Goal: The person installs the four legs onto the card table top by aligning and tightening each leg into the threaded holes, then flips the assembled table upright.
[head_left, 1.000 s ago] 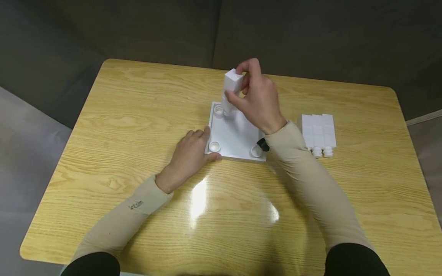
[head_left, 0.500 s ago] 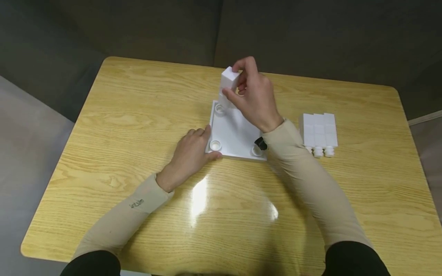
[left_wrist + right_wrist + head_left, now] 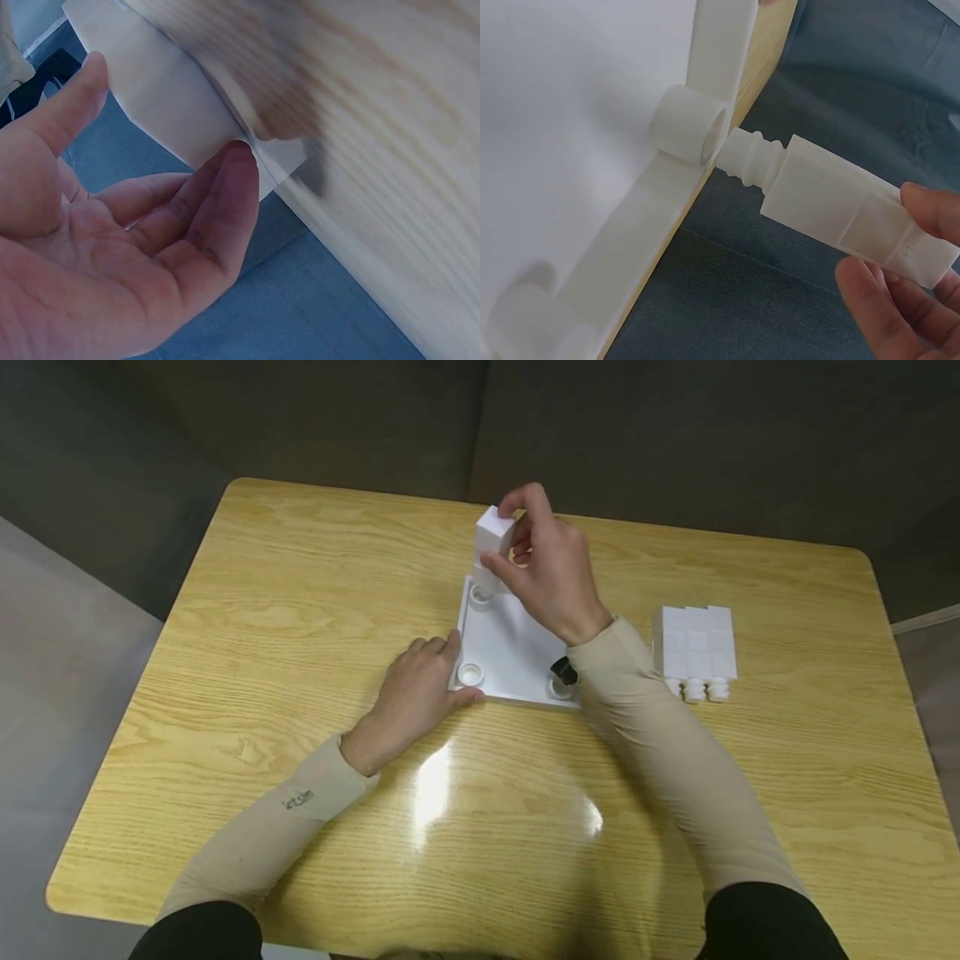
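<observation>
your right hand (image 3: 553, 564) has the leg (image 3: 493, 531) pinched between thumb and fingers near its top end, stub (image 3: 754, 157) down, over the far-left socket (image 3: 679, 120). stub tip is right by the socket mouth; can't tell from these views if they touch. your left hand (image 3: 418, 687) isn't clamped: thumb and fingers sit apart around the near-left corner of the plate (image 3: 513, 652), thumb at the near edge, fingers along the left one.

step looks like threading the leg in. line up leg and socket axes before you push, leg square to the plate. right wrist view suggests a slight offset, so fix that first. seat the stub lightly, turn with fingertips until it bites, don't force it; cross-threading is the main risk, i'd guess. brace the plate with your left hand so it doesn't spin.

counts: four legs, one in your hand plus three loose legs (image 3: 697, 639) lying side by side on the table (image 3: 487, 877), right of the plate, stubs toward you. three sockets showing: far-left, near-left socket (image 3: 470, 675), near-right socket (image 3: 561, 692) (partly behind the black strap (image 3: 564, 671)). far-right corner is hidden by your right hand, can't confirm a fourth. one plate.
</observation>
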